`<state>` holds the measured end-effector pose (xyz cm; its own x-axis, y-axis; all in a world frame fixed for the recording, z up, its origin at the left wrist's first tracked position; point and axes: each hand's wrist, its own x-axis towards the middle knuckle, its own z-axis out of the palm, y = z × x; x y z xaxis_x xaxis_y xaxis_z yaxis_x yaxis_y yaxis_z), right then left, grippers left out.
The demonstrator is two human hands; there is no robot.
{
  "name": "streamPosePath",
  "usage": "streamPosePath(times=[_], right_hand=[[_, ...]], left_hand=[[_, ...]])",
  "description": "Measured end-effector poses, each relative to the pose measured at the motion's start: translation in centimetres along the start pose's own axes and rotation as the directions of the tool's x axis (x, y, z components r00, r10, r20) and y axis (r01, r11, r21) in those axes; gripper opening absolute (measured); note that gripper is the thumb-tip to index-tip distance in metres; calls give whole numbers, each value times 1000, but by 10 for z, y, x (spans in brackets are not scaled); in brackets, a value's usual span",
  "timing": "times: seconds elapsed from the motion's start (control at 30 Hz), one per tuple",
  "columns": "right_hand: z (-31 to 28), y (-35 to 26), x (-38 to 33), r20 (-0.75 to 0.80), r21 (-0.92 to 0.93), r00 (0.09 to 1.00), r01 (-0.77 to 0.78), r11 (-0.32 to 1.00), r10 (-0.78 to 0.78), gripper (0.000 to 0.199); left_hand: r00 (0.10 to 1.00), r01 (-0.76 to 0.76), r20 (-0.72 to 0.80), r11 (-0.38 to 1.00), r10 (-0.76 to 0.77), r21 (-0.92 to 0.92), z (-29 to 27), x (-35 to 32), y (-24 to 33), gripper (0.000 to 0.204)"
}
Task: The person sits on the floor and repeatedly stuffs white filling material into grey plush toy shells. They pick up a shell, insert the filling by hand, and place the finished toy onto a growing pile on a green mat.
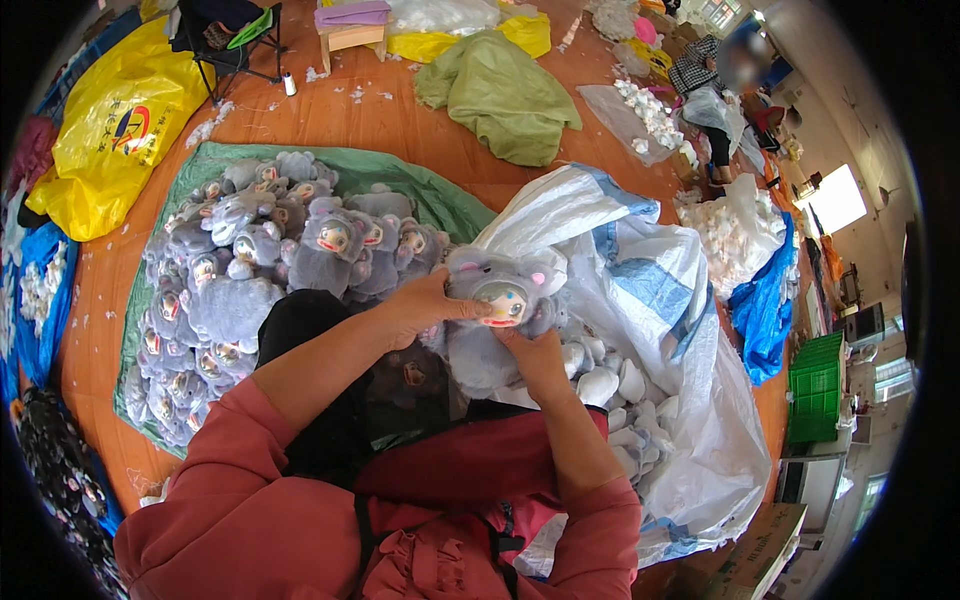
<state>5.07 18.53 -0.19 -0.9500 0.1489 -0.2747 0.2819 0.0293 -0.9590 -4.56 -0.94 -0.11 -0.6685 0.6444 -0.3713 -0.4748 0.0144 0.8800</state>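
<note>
A grey plush doll [480, 350] with round ears, pink ear linings and a small printed face is held upright in front of me. My left hand [425, 308] grips it from the left, the thumb lying across the face. From below right, my right hand [535, 358] closes on its side, thumb near the chin. To the left, a large pile of similar grey plush dolls [235, 300] covers a green sheet [430, 185]. On the right, an open white woven sack [700, 430] with blue stripes holds many grey and white plush pieces [625, 385].
A yellow bag [130, 110] and a folding chair [232, 45] stand at the far left. An olive cloth [500, 95] lies on the floor ahead. Another person [705, 85] is at the far right, beyond a bag of white stuffing [735, 225]. A green crate [815, 385] stands right.
</note>
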Motion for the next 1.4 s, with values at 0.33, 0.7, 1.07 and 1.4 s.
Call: streamPosePath(times=[0.33, 0.7, 1.07, 1.4], right_hand=[[-1, 4, -3, -49, -62, 979, 195, 979, -199, 38], [-3, 7, 2, -377, 99, 918, 170, 981, -121, 39], [-16, -15, 2, -420, 380, 908, 176, 908, 0, 22], [-12, -6, -2, -249, 490, 968, 96, 867, 33, 8]], left_hand=[[988, 152, 72, 945, -136, -289, 13, -5, 3, 48], [999, -14, 45, 965, 27, -261, 12, -8, -2, 37], [795, -583, -284, 804, 536, -116, -72, -74, 56, 37], [587, 119, -522, 572, 619, 812, -293, -179, 14, 78]])
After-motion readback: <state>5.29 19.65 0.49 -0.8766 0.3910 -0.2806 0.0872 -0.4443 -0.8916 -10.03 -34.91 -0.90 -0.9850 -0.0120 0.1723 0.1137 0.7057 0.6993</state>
